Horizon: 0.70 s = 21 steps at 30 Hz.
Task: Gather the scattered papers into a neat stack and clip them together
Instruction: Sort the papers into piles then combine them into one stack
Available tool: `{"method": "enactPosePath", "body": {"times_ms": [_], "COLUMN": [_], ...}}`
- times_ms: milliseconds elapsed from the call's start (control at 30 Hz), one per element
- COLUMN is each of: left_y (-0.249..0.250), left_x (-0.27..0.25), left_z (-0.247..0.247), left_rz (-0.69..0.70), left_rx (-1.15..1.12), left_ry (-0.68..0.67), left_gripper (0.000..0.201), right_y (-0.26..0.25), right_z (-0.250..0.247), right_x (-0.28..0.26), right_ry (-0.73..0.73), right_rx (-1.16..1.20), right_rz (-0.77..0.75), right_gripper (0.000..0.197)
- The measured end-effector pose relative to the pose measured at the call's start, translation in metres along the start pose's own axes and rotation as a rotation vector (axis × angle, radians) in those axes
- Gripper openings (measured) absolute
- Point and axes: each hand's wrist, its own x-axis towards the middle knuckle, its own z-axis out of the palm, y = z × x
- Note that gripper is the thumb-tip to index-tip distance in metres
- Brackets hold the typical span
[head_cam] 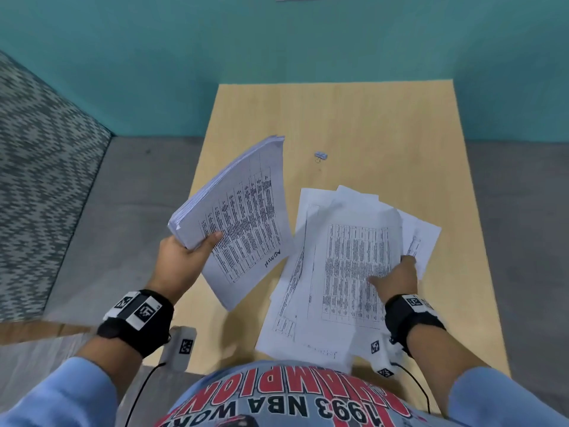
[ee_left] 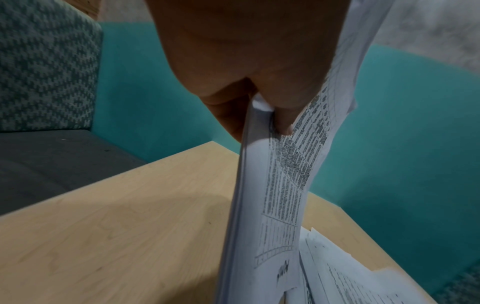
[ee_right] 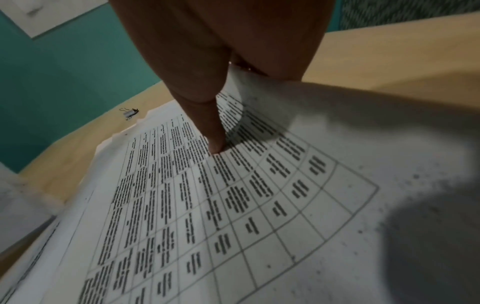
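My left hand point(head_cam: 197, 245) grips a thick stack of printed papers point(head_cam: 246, 217) by its near corner, thumb on top, and holds it tilted above the left side of the wooden table point(head_cam: 369, 118). The left wrist view shows the stack point(ee_left: 275, 195) edge-on under the hand point(ee_left: 259, 96). Several loose printed sheets point(head_cam: 338, 257) lie fanned on the table's right half. My right hand point(head_cam: 397, 272) pinches the right edge of the top sheet point(ee_right: 259, 205), with its thumb point(ee_right: 215, 133) pressed on the print and its fingers under the lifted edge. A small binder clip point(head_cam: 320, 155) lies alone further back point(ee_right: 130, 112).
The table is narrow, with its left edge close to the held stack. A grey seat point(head_cam: 129, 211) and a patterned cushion point(head_cam: 37, 149) lie to the left, and a teal surface point(head_cam: 277, 41) lies behind. My torso is at the near edge.
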Motion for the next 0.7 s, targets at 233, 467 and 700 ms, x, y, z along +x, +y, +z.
{"method": "enactPosePath", "body": {"times_ms": [233,467,700], "left_y": [-0.004,-0.010,0.003], "left_x": [0.006,0.006,0.010], "left_z": [-0.004,-0.006,-0.004], "left_rz": [-0.056,-0.088,-0.101], "left_rx": [-0.033,-0.041,-0.039], "left_ry": [0.035,0.035,0.000], "left_gripper": [0.008,0.009,0.010], "right_y": [0.019,0.033,-0.010], "right_z": [-0.015,-0.069,-0.121], "right_x": [-0.013,-0.024,-0.044], "right_ry": [0.068,0.098,-0.027], "right_rx": [0.183,0.394,0.489], "right_rz": [-0.015,-0.094,-0.284], "right_gripper": [0.099,0.045,0.042]}}
